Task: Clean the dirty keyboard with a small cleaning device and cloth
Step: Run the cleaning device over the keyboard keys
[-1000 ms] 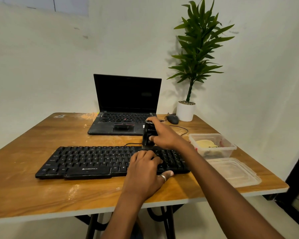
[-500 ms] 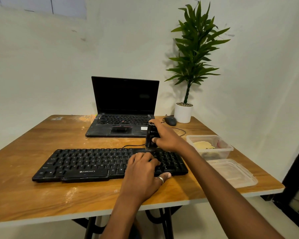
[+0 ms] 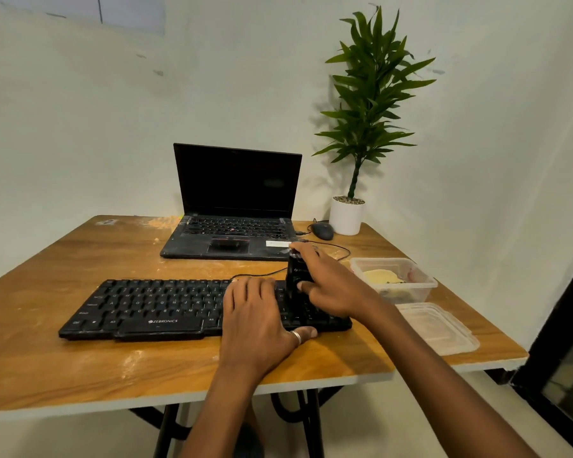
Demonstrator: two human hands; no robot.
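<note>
Since a second ago the right hand (image 3: 331, 285) has brought the cleaning device (image 3: 296, 272) from the far edge of the keyboard (image 3: 153, 305) onto its right-end keys. Its fingers wrap the upright black body, which looks light and rigid and is best held mid-body. The left hand (image 3: 258, 319) lies flat, fingers straight, pinning the keyboard, a light stiff slab along the near edge of the surface (image 3: 80, 368). One device, one keyboard; a yellow wad (image 3: 381, 276) in the one tub (image 3: 419, 292) may be the cloth.

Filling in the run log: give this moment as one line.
right hand: grips cleaning device upright on keyboard, right part | left hand: rests flat on keys
</note>
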